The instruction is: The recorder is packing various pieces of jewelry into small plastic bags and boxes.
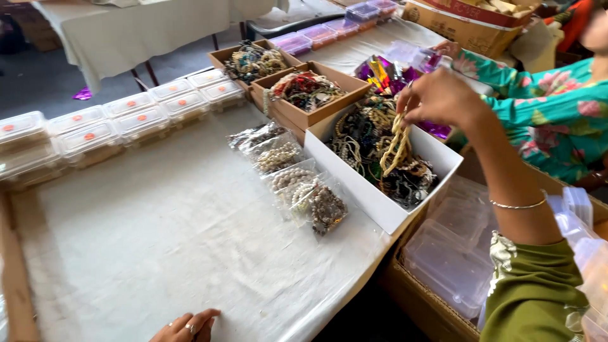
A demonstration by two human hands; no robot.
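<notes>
Pinched between the fingers of the right hand [437,98], a cream bead strand [397,147] hangs right of frame centre, long axis near vertical, lower end pointing down into the white box [367,193]. Left hand [187,327] rests flat on the table [158,240], bottom edge, holding nothing.

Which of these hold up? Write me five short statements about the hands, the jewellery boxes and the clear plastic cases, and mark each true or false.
1. The right hand lifts a cream beaded necklace above the white cardboard box of jewellery. True.
2. The left hand grips a clear packet. False: it rests empty on the white tablecloth.
3. Clear plastic lidded cases sit in rows on the table's far side. True.
4. The brown cardboard box is empty. False: it holds jewellery.
5. The small clear packets of beads lie inside the white box. False: they lie beside it.
</notes>
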